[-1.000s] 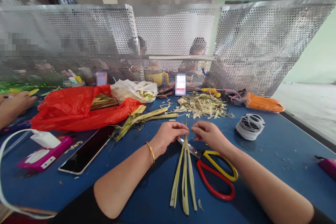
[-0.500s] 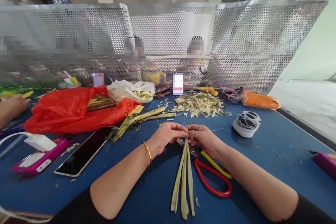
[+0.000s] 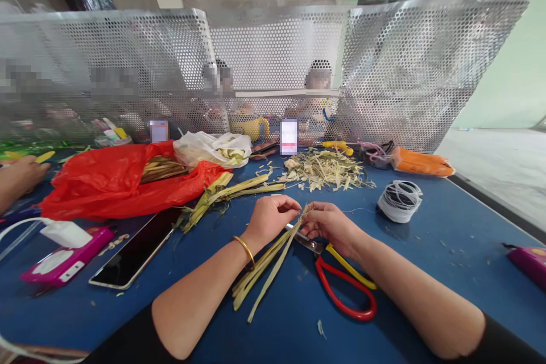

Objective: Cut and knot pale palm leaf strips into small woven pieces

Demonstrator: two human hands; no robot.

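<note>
My right hand (image 3: 326, 222) pinches the gathered top of a small bundle of dry, pale green husk strips (image 3: 273, 264). The strips' loose ends slant down to the left, below my left wrist. Close beside it, my left hand (image 3: 273, 219) is closed in a pinch near the bundle's tip; what its fingertips hold is too small to make out. A thin thread (image 3: 360, 210) runs from near my right hand to a spool (image 3: 400, 202) on the right. Beneath my hands lie scissors (image 3: 346, 290) with one red and one yellow handle, blades partly hidden.
On the blue table (image 3: 205, 318), a red plastic bag (image 3: 106, 179) with dry husks lies left, near a phone (image 3: 136, 250) and a purple power strip (image 3: 68, 256). Husk scraps (image 3: 328, 169) are heaped ahead. A perforated metal screen (image 3: 277, 51) stands behind. Another person's hand (image 3: 25, 176) is far left.
The strips' lower ends have swung from hanging straight toward me to slanting left. My left hand has drawn slightly away from the bundle's tip, while my right hand keeps its pinch.
</note>
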